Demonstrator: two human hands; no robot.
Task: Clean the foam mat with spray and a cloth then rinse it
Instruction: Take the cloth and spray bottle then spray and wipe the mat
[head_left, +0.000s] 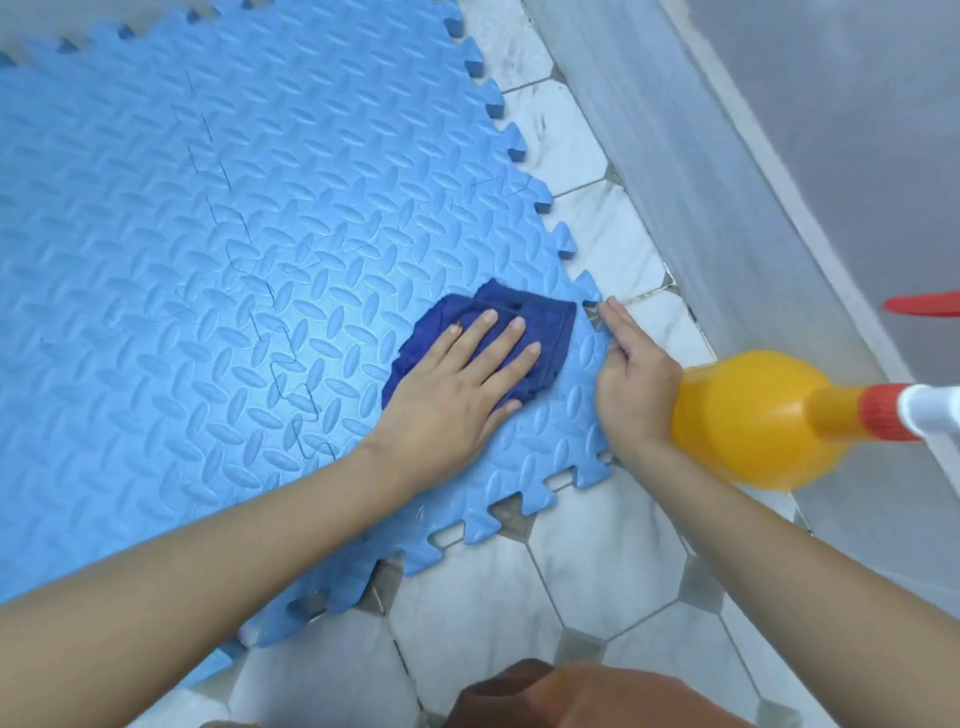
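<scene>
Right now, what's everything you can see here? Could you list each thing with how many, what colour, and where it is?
Foam mat: one, made of interlocking tiles, light blue, lying on the floor across the left and middle of the view.
Cloth: one, dark blue, bunched on the mat near its right edge, under the left hand.
Spray bottle: one, orange-yellow with a red collar and white sprayer, on its side at the right, beside the right hand.
Floor tiles: many, white marbled with small grey insets, right of and below the mat.
Red object: one, only a tip shows at the right edge.
Left hand: flat, pressing the cloth.
Right hand: fingers curled at the mat's edge.
</scene>
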